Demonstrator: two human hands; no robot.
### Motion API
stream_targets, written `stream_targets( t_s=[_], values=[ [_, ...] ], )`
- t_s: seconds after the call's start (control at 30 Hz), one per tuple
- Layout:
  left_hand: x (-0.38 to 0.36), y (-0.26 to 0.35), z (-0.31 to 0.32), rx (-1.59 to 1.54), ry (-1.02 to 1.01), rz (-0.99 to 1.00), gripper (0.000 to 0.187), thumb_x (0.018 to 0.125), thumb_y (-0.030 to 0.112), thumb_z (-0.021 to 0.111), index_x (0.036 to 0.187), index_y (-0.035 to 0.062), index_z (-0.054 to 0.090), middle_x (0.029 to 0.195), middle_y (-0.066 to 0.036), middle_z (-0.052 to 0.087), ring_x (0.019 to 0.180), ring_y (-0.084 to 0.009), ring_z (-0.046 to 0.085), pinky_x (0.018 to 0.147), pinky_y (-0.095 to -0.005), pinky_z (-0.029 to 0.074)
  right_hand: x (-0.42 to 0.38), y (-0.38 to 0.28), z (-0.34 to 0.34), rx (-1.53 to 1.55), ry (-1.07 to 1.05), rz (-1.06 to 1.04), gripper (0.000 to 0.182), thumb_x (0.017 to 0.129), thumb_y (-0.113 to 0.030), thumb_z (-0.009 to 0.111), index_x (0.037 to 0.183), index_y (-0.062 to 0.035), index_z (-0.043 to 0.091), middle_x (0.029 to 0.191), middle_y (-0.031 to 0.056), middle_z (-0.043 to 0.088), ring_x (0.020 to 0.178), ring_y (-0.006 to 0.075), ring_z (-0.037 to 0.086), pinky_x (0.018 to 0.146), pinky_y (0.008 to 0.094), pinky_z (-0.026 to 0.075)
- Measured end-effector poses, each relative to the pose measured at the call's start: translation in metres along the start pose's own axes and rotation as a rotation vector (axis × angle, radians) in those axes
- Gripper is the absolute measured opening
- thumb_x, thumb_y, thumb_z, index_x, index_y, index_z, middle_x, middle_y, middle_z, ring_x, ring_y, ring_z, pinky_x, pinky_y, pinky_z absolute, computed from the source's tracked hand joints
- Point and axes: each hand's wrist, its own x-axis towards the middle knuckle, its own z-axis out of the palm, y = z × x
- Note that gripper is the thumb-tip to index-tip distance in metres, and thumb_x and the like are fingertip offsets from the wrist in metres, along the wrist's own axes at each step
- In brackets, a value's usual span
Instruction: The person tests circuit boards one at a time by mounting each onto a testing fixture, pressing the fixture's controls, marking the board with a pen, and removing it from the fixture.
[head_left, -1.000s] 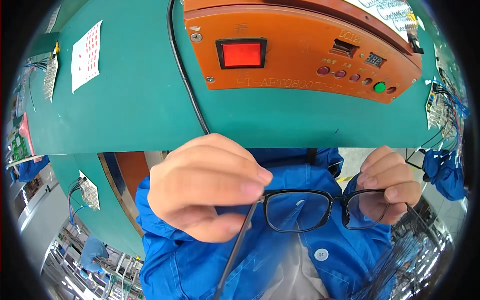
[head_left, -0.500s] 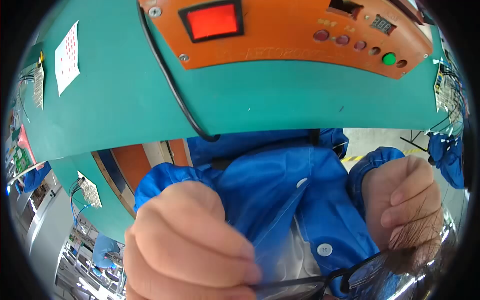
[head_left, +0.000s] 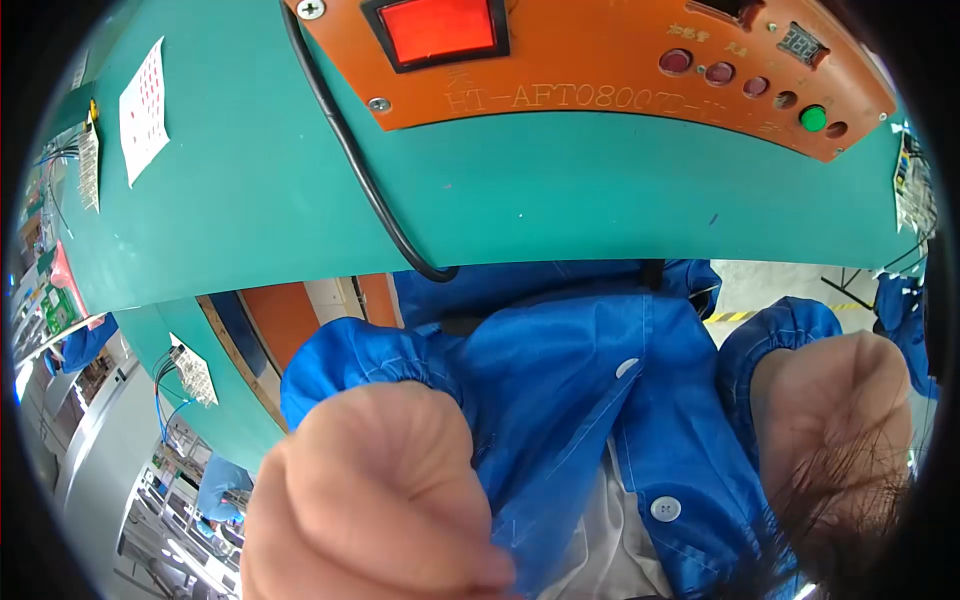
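My left hand (head_left: 365, 500) is raised close to the camera, at the lower left, with its fingers curled. Its lower part runs out of the picture, so anything in its grasp is hidden. At the lower right is my right hand (head_left: 835, 430), its palm and wrist showing. Dark hair (head_left: 830, 510) covers part of it and its fingers are hidden. Between the hands shows the blue jacket (head_left: 560, 400) I wear, with white buttons and a pale garment under it. Neither hand touches the bench.
Across the top, an orange control panel (head_left: 590, 80) with a red switch and a green button sits over a green bench top (head_left: 600, 200). A black cable (head_left: 355, 160) hangs over its edge. A printed sheet (head_left: 145, 115) and wired circuit boards (head_left: 195, 372) are at the left.
The dark glasses frame seen between my hands has left the picture. My left hand's fingers have dropped lower, and my right hand's fingers have gone from sight. The whole view has shifted slightly.
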Motion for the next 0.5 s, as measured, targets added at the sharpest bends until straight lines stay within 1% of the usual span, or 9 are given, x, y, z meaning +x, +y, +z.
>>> stream_targets(
  t_s=[0.03, 0.13, 0.17, 0.2, 0.3, 0.37, 0.43, 0.5],
  values=[
    [-0.002, 0.002, 0.006, 0.006, 0.104, 0.067, 0.017, 0.093, 0.015, 0.068, 0.109, 0.0092, 0.067, 0.100, -0.008, 0.068, 0.085, -0.0196, 0.063, 0.071, -0.0319, 0.053, -0.001, -0.004, -0.006, -0.013, 0.027, 0.009, 0.034, 0.103, -0.047, 0.048, 0.095, -0.0198, 0.068, 0.093, -0.0099, 0.072, 0.076, -0.0009, 0.064, 0.062, 0.0141, 0.043],
    [-0.008, 0.001, 0.034, 0.026, 0.416, 0.264, 0.009, 0.089, 0.009, 0.069, 0.095, 0.0029, 0.070, 0.096, -0.010, 0.069, 0.092, -0.0244, 0.065, 0.077, -0.0363, 0.054, 0.019, -0.004, 0.030, -0.051, 0.106, 0.040, 0.030, 0.103, -0.043, 0.048, 0.103, -0.0189, 0.065, 0.091, -0.0103, 0.070, 0.072, 0.0017, 0.062, 0.062, 0.0163, 0.042],
    [-0.012, -0.001, 0.049, 0.031, 0.523, 0.326, 0.007, 0.087, 0.006, 0.069, 0.091, 0.0008, 0.071, 0.095, -0.010, 0.069, 0.094, -0.0259, 0.066, 0.080, -0.0378, 0.054, 0.019, -0.009, 0.027, -0.066, 0.130, 0.056, 0.029, 0.103, -0.042, 0.047, 0.106, -0.0186, 0.064, 0.091, -0.0104, 0.069, 0.071, 0.0025, 0.061, 0.062, 0.0171, 0.042],
    [-0.012, 0.002, 0.044, 0.030, 0.524, 0.324, 0.007, 0.087, 0.006, 0.069, 0.091, 0.0008, 0.071, 0.095, -0.010, 0.069, 0.094, -0.0259, 0.066, 0.080, -0.0378, 0.054, 0.022, -0.013, 0.029, -0.084, 0.151, 0.066, 0.028, 0.103, -0.041, 0.047, 0.108, -0.0183, 0.063, 0.090, -0.0106, 0.069, 0.069, 0.0034, 0.061, 0.062, 0.0178, 0.041],
    [-0.009, 0.011, 0.031, 0.139, 0.392, 0.310, 0.019, 0.091, 0.016, 0.062, 0.100, -0.0003, 0.068, 0.103, -0.013, 0.067, 0.100, -0.0283, 0.065, 0.085, -0.0425, 0.053, 0.035, -0.023, 0.043, -0.140, 0.217, 0.105, 0.027, 0.104, -0.037, 0.047, 0.116, -0.0174, 0.061, 0.088, -0.0110, 0.067, 0.065, 0.0060, 0.059, 0.063, 0.0200, 0.041],
    [-0.007, 0.018, 0.022, 0.210, 0.295, 0.303, 0.027, 0.094, 0.022, 0.058, 0.106, -0.0011, 0.066, 0.108, -0.015, 0.066, 0.104, -0.0298, 0.064, 0.089, -0.0457, 0.052, 0.037, -0.033, 0.036, -0.178, 0.268, 0.128, 0.028, 0.104, -0.034, 0.047, 0.122, -0.0168, 0.059, 0.087, -0.0113, 0.065, 0.062, 0.0077, 0.058, 0.063, 0.0215, 0.040],
    [0.002, 0.020, 0.016, 0.281, 0.202, 0.326, 0.035, 0.097, 0.028, 0.054, 0.111, -0.0018, 0.064, 0.113, -0.017, 0.064, 0.107, -0.0314, 0.063, 0.093, -0.0488, 0.051, 0.068, -0.016, 0.080, -0.209, 0.319, 0.121, 0.030, 0.104, -0.032, 0.047, 0.127, -0.0162, 0.057, 0.086, -0.0115, 0.064, 0.060, 0.0095, 0.056, 0.063, 0.0230, 0.040],
    [0.015, 0.014, 0.009, 0.341, 0.118, 0.396, 0.043, 0.099, 0.034, 0.050, 0.117, -0.0026, 0.062, 0.119, -0.019, 0.063, 0.111, -0.0329, 0.062, 0.097, -0.0519, 0.049, 0.092, -0.002, 0.086, -0.246, 0.370, 0.065, 0.033, 0.104, -0.029, 0.047, 0.132, -0.0157, 0.056, 0.085, -0.0118, 0.063, 0.057, 0.0112, 0.055, 0.063, 0.0245, 0.039]
  ],
)
